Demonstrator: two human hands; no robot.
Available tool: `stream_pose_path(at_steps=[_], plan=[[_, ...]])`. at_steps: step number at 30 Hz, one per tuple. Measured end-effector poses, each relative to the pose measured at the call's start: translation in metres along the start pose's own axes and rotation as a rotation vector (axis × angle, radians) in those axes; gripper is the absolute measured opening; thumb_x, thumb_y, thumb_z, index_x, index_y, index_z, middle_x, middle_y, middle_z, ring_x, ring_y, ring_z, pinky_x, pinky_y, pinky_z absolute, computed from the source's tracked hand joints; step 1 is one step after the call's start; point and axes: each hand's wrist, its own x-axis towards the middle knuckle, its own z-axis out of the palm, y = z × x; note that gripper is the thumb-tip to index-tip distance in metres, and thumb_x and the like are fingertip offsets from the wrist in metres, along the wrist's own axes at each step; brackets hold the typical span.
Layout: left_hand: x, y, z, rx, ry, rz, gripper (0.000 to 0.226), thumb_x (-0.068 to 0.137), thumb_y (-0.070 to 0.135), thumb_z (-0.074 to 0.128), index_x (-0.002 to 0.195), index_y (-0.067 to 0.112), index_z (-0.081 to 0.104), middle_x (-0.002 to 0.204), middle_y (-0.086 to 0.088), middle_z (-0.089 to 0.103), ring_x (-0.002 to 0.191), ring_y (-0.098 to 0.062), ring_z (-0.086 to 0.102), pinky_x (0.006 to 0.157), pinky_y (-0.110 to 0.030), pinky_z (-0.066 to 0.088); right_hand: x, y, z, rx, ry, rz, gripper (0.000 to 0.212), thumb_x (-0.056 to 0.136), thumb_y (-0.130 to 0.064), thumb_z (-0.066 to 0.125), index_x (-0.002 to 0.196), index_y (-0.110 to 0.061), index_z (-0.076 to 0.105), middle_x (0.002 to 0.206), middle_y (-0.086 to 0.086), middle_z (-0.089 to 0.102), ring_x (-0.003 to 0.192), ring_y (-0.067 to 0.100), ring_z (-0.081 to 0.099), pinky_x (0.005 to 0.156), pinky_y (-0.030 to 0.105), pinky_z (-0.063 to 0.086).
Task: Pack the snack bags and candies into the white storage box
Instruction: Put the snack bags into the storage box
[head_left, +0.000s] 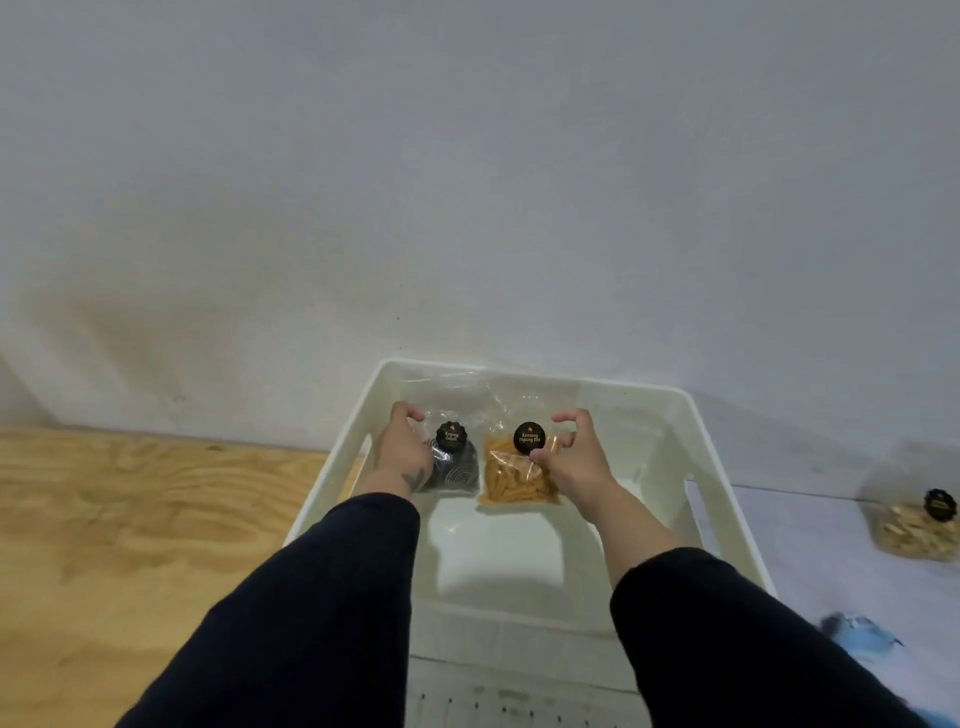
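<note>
Left hand (402, 457) inside white storage box (670, 410), fingers curled round dark swirl-patterned snack bag (452, 470), black round label. Beside it, clear bag of golden sticks (511, 478), same label, pinched by right hand (571, 452). Third snack bag (914, 525) far right, outside box.

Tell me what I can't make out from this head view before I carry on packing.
- Dark snack bag: left side hidden by the left hand.
- Yellow snack bag: right edge hidden by the right hand.
- White storage box: near wall hidden behind both sleeves.
- Third snack bag: blurred, label unreadable.
- Blue object: blurred, unidentifiable.
</note>
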Motion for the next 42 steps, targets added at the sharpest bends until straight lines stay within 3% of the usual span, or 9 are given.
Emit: stream_pose_path(at_steps=[5,10,18,21,23,26,29,33,42], plan=[[0.013,-0.009,0.008,0.068,0.070,0.018,0.052,0.079,-0.018,0.039,0.121,0.013,0.041,0.120,-0.018,0.051,0.097,-0.026,0.049,0.077,-0.033,0.043,0.016,0.011,0.016,0.146,0.053,0.104,0.047,0.088,0.006,0.059,0.123,-0.018,0.039,0.119,0.011,0.047,0.069,0.010,0.052,0.050,0.022,0.038],[0.017,-0.018,0.016,0.159,-0.023,-0.010,0.079,0.079,-0.012,0.060,0.144,0.011,0.022,0.150,-0.012,0.022,0.138,-0.031,0.027,0.116,-0.040,0.027,0.025,0.018,0.033,0.134,0.062,0.121,0.043,0.088,0.009,0.055,0.119,-0.017,0.040,0.116,0.006,0.042,0.074,0.008,0.048,0.056,0.021,0.041],[0.016,-0.002,0.015,0.255,-0.058,-0.057,0.083,0.085,0.008,0.063,0.150,0.016,0.011,0.155,-0.016,0.009,0.144,-0.034,0.012,0.117,-0.043,0.017,0.031,0.013,0.035,0.000,0.036,0.121,0.040,0.091,0.005,0.053,0.124,-0.015,0.040,0.080,-0.004,0.038,0.059,0.010,0.043,0.044,0.015,0.037],[0.011,0.001,0.014,0.324,-0.070,-0.081,0.078,0.088,0.013,0.060,0.150,0.017,0.012,0.156,-0.015,0.001,0.144,-0.036,0.010,0.117,-0.045,0.018,0.028,0.011,0.028,-0.098,-0.007,0.110,0.043,0.090,0.005,0.056,0.125,-0.016,0.042,0.082,-0.007,0.039,0.062,0.008,0.045,0.037,0.009,0.034],[0.004,0.005,0.014,0.341,-0.075,-0.085,0.075,0.089,0.013,0.057,0.149,0.016,0.013,0.155,-0.013,-0.003,0.143,-0.036,0.010,0.117,-0.044,0.019,0.023,0.009,0.022,-0.171,-0.038,0.099,0.047,0.089,0.003,0.057,0.129,-0.018,0.043,0.100,-0.001,0.047,0.069,0.009,0.050,0.043,0.012,0.036],[-0.008,0.016,0.010,0.374,-0.064,-0.052,0.069,0.090,0.015,0.056,0.147,0.013,0.018,0.152,-0.011,0.003,0.138,-0.035,0.019,0.112,-0.040,0.026,0.014,0.000,0.011,-0.304,-0.103,0.097,0.050,0.090,-0.001,0.057,0.134,-0.021,0.041,0.132,0.012,0.048,0.108,0.024,0.054,0.074,0.022,0.043],[-0.018,0.030,0.004,0.450,-0.086,0.010,0.060,0.091,0.016,0.052,0.145,0.010,0.024,0.149,-0.014,0.018,0.133,-0.036,0.030,0.109,-0.041,0.032,0.002,-0.012,-0.004,-0.499,-0.193,0.079,0.049,0.089,-0.010,0.060,0.134,-0.020,0.042,0.137,0.010,0.047,0.122,0.027,0.049,0.092,0.030,0.042],[-0.049,0.062,0.006,0.532,-0.280,0.178,0.046,0.094,0.011,0.046,0.140,0.014,0.040,0.142,-0.009,0.046,0.128,-0.028,0.046,0.108,-0.039,0.039,-0.024,-0.024,-0.033,-0.650,-0.214,-0.023,0.041,0.092,-0.019,0.060,0.130,-0.020,0.047,0.138,0.008,0.047,0.124,0.024,0.049,0.091,0.028,0.039],[-0.147,0.147,0.071,0.853,-0.376,0.542,0.041,0.093,0.027,0.049,0.134,0.019,0.048,0.135,0.000,0.054,0.124,-0.021,0.050,0.105,-0.035,0.040,-0.092,-0.031,-0.159,-0.747,-0.055,-0.230,0.028,0.093,-0.026,0.058,0.121,-0.021,0.057,0.127,0.004,0.057,0.115,0.020,0.055,0.094,0.030,0.044]])
